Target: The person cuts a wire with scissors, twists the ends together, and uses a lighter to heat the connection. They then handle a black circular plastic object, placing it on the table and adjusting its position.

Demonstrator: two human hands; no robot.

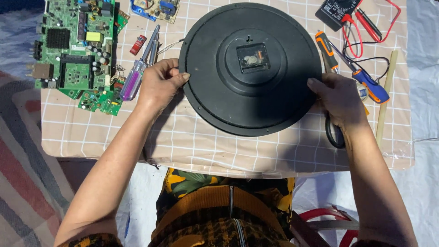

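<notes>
The round black wall clock (250,68) lies face down in the middle of the surface (183,137), which is covered with a checked cloth. Its back is up, and the small square movement (252,58) in the centre is in its place, with a battery inside as far as I can see. The left hand (159,83) grasps the left rim of the clock, thumb on top. The right hand (338,98) grasps the right rim in the same way, so both grips are closed on the clock.

I judge that the work is at an early point: nothing is removed from the back, and no tool is in a hand. The purple-handled screwdriver (137,73) lies just beside the left hand, and the orange-and-black screwdriver (327,51) near the right one. A green circuit board (75,48) rests well to the left, and a multimeter (338,11) at the top right.
</notes>
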